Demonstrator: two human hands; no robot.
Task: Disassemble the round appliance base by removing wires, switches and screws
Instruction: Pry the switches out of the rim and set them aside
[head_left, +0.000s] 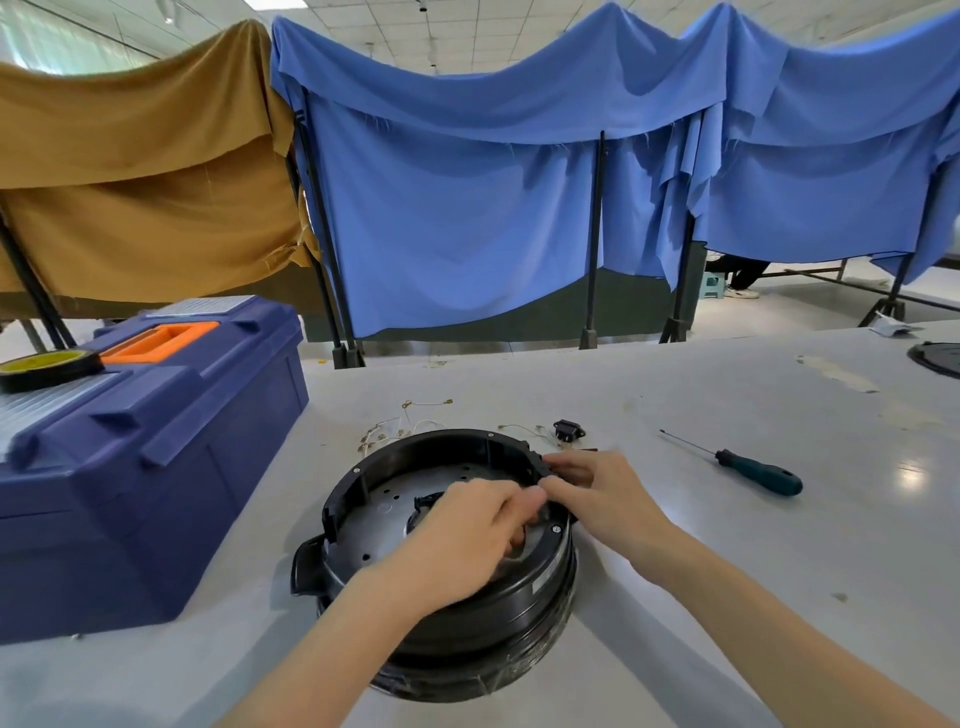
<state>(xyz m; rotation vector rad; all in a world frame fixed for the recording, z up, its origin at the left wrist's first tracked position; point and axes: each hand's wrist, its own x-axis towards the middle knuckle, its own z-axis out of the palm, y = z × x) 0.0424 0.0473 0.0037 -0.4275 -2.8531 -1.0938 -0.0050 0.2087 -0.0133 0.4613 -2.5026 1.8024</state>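
Observation:
The round black appliance base (395, 499) lies upside down on the white table, its metal inner plate showing. My left hand (467, 530) reaches inside it with fingers curled at the right rim. Meeting it there, my right hand (597, 488) curls its fingers over the rim from outside. What the fingers hold is hidden. Loose thin wires (400, 428) lie just behind the base. A small black switch (567, 432) sits on the table behind my right hand.
A green-handled screwdriver (753, 470) lies to the right. A large blue toolbox (150, 441) with an orange handle stands at the left, a tape roll (49, 368) on its lid. Another black round part (937, 358) sits at the far right edge. Cloth-draped frames stand behind.

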